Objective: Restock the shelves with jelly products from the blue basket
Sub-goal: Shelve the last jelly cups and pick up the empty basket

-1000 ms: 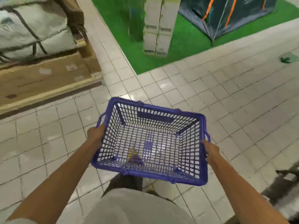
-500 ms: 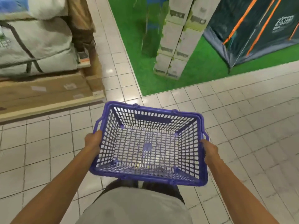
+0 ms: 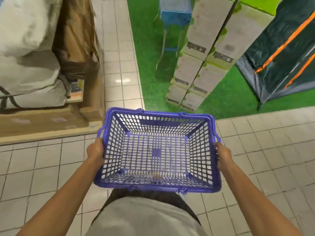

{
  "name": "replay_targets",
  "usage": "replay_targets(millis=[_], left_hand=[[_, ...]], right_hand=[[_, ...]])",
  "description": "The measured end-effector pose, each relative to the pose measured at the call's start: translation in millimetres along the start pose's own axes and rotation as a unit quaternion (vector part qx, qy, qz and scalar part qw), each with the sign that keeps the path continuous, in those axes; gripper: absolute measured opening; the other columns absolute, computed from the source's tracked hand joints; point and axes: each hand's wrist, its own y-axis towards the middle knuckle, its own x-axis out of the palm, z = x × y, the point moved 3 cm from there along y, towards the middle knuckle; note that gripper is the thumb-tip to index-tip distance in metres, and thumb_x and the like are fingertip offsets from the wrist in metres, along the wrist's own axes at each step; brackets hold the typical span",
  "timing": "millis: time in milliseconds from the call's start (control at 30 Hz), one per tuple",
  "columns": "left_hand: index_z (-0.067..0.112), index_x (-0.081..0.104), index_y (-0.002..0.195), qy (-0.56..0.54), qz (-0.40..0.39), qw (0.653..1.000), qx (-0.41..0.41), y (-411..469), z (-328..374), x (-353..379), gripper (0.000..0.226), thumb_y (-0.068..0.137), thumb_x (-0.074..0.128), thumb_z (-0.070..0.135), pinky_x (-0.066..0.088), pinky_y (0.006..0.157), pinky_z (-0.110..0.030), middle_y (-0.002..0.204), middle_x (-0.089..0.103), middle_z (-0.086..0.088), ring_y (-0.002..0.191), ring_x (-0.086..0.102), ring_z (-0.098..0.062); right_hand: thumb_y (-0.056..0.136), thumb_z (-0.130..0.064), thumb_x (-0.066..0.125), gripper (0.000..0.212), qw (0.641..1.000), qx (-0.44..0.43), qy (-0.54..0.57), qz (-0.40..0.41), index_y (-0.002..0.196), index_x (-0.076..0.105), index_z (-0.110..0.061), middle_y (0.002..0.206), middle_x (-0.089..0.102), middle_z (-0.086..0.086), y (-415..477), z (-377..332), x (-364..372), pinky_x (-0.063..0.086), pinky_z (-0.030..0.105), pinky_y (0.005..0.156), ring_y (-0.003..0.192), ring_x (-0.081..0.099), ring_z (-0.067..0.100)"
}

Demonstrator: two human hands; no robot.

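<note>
Between left grip point(image 3: 95, 153) and right grip point(image 3: 223, 156) hangs the blue basket point(image 3: 160, 114).

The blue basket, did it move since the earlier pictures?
Yes. The blue basket has come forward: its far rim now meets the corner of the green turf, nearer the stacked boxes.

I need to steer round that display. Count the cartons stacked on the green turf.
6 visible, in two side-by-side columns: top left, top right, middle left, middle right, bottom left, bottom right. Others may hide behind.
</note>
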Motion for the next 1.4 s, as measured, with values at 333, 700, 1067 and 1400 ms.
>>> replay_targets(millis=[333,700,1067,1400], left_hand=[[-0.001,0.063,0.102,-0.098,0.064,0.993,-0.031,77.5,106.2,101.5,0.038,0.09,0.053,0.033,0.051,0.072,-0.038,0.104,0.066,-0.019,0.086,0.061,-0.029],[-0.001,0.061,0.088,0.025,0.122,0.99,-0.061,241.6,136.2,207.0,0.013,0.084,0.069,0.009,0.047,0.072,-0.039,0.077,0.061,-0.017,0.078,0.058,-0.028],[0.012,0.06,0.07,0.052,0.115,0.988,-0.088,416.9,83.4,303.7,0.017,0.082,0.07,0.004,0.052,0.081,-0.042,0.063,0.061,-0.007,0.071,0.059,-0.028],[0.013,0.059,0.064,0.102,0.138,0.984,-0.047,546.2,28.7,362.8,0.016,0.074,0.07,0.018,0.053,0.08,-0.041,0.064,0.061,-0.009,0.072,0.059,-0.022]], right_hand=[[0.091,-0.009,0.057,0.017,0.996,-0.013,-0.07,-0.057,0.074,0.054,-0.011,0.068,0.055,0.007,126.0,-153.6,156.1,0.044,0.026,0.048,0.056,0.051,0.018],[0.091,-0.006,0.06,0.008,0.982,-0.013,-0.184,-0.045,0.098,0.061,-0.005,0.066,0.055,0.006,287.2,-208.2,326.9,0.031,0.011,0.028,0.054,0.048,0.017],[0.092,-0.016,0.059,0.021,0.983,0.09,-0.146,-0.069,0.071,0.055,-0.016,0.04,0.052,-0.006,446.5,-132.9,424.1,0.032,0.011,0.033,0.031,0.047,0.006],[0.094,-0.014,0.056,0.02,0.979,0.108,-0.152,-0.081,0.076,0.049,-0.017,0.063,0.05,0.001,553.3,-47.9,477.9,0.033,0.009,0.031,0.031,0.047,0.003]])
